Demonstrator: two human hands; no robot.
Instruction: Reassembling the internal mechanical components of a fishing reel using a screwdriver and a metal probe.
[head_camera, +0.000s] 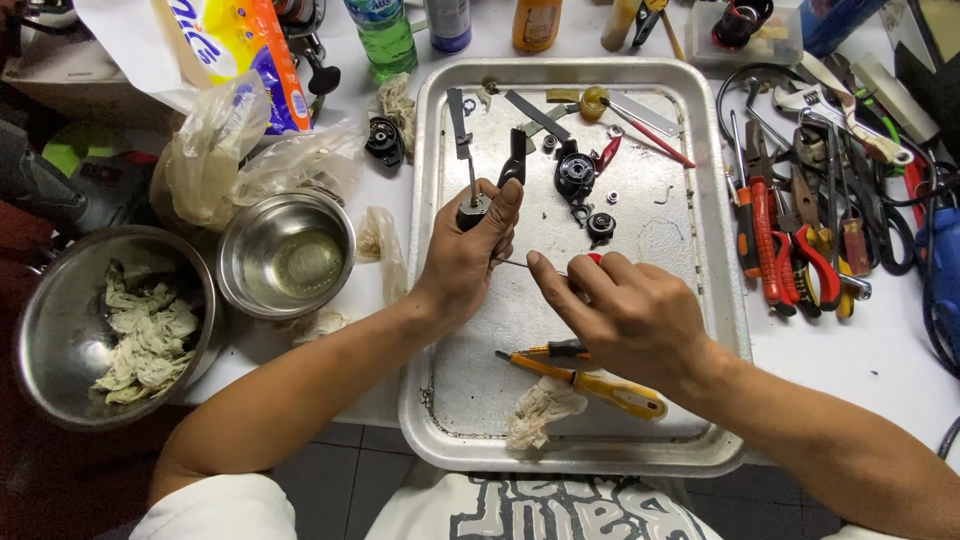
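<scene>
At the left edge of the white worktop (850, 355) a large steel bowl (40, 330) is seen, filled with crumpled, soiled paper wipes (140, 335). Just beside it, to the right, a smaller shiny steel bowl (285, 255) is placed, and behind the two a crumpled clear plastic bag (215, 160) is lying. Toward the rear edge a green plastic bottle (383, 35) is stood.

The middle of the worktop is taken up by a rectangular, scuffed aluminium tray (440, 400). Over its left half the left hand (465, 255) is held, its fingers closed around a small dark cylindrical metal part (472, 208) with a thin shaft rising from it. The right hand (630, 310) is held over the tray's centre, its fingers pinched together on a thin metal-shafted tool (515, 264) with a red handle, whose tip is pointed at the left hand's palm. Near the rear of the tray small black round machine parts (576, 175) and flat metal strips are scattered. Near the front edge of the tray, below the right hand, a yellow-handled screwdriver (600, 385) is lying, with a crumpled whitish rag (540, 410) touching it.

At the right edge of the worktop a heap of pliers and cutters with red and orange grips (790, 250) is spread, well apart from both hands.
</scene>
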